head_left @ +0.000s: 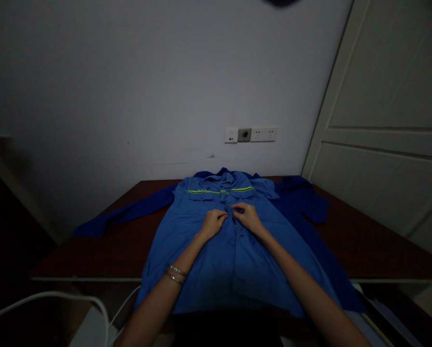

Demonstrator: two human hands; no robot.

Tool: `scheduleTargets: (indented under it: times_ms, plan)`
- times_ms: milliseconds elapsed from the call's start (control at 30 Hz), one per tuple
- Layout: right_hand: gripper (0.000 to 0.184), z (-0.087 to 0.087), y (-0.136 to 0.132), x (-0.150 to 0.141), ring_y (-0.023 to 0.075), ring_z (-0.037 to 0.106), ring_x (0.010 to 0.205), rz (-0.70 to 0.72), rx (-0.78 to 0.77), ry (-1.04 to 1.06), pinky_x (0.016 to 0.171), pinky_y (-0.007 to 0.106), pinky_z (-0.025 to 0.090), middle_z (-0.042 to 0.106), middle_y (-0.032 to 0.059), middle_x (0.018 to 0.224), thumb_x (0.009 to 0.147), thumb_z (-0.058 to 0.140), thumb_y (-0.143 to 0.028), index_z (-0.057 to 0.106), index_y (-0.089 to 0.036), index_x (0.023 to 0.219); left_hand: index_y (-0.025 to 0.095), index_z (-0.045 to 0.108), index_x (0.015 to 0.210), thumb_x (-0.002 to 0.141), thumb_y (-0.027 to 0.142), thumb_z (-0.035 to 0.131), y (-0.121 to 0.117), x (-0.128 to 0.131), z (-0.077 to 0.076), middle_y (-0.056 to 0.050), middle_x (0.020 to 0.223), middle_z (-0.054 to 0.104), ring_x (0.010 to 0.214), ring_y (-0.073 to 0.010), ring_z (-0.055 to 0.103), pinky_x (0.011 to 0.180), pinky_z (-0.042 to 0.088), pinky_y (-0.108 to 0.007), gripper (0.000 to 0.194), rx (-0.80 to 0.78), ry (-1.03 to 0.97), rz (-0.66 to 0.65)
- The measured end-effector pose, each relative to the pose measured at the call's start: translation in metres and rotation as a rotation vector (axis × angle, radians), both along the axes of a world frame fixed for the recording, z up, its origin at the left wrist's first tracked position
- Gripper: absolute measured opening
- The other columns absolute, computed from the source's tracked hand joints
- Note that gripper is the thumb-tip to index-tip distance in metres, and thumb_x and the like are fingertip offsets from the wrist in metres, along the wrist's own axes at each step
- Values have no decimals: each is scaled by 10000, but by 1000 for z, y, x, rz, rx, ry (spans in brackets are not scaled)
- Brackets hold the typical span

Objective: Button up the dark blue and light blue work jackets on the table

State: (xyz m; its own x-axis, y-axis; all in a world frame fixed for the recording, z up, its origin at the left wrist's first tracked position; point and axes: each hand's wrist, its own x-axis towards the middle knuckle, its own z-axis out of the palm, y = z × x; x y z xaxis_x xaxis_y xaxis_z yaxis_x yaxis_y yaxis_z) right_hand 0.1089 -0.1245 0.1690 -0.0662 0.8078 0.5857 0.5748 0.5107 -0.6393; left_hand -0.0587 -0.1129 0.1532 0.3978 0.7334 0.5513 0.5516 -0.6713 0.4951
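Observation:
A blue work shirt [216,260] with a yellow-green reflective stripe across the chest lies face up on a dark brown table [364,246]. Its collar points toward the wall and its hem hangs over the near edge. My left hand [213,222] and my right hand [248,217] meet at the shirt's front placket just below the chest. Both have their fingers curled and pinched on the fabric there. Two thin bracelets sit on my left wrist.
A darker blue garment [303,197] lies under the shirt, with sleeves spread left and right. The wall behind carries a row of sockets [250,135]. A white panelled door [385,144] stands at right. White cables [57,299] run at lower left.

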Motion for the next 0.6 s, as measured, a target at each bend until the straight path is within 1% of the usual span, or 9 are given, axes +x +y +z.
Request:
scheduleTargets:
  times_ms: [133,267,467,600]
  plan:
    - [243,-4,2,-1,186,613,747,53,-66,42,715,299,470,690,48,819,651,556,-178,700,-182,847,190,689,909,803,215,505,0,1,-1,-41,905,686,843,-181,591,794,426,-285,214,-6,20,-7]
    - [242,-7,8,2,188,619,756,94,-167,110,723,304,477,691,50,825,639,578,-193,698,-165,847,194,689,909,803,211,501,0,1,-2,-43,913,684,852,-176,590,827,416,-291,217,-28,6,-7]
    - [249,-8,12,6,179,620,674,99,-294,201,646,274,477,689,57,726,608,607,-229,699,-131,818,192,690,907,804,212,504,-1,0,-2,-49,902,683,838,-176,587,801,421,-285,214,-11,6,-4]
    - [257,-7,11,5,184,621,665,105,-333,233,626,267,470,691,70,726,605,605,-240,700,-117,810,175,691,898,806,212,501,-2,0,-2,-59,889,683,821,-176,589,788,423,-283,215,-3,14,2]
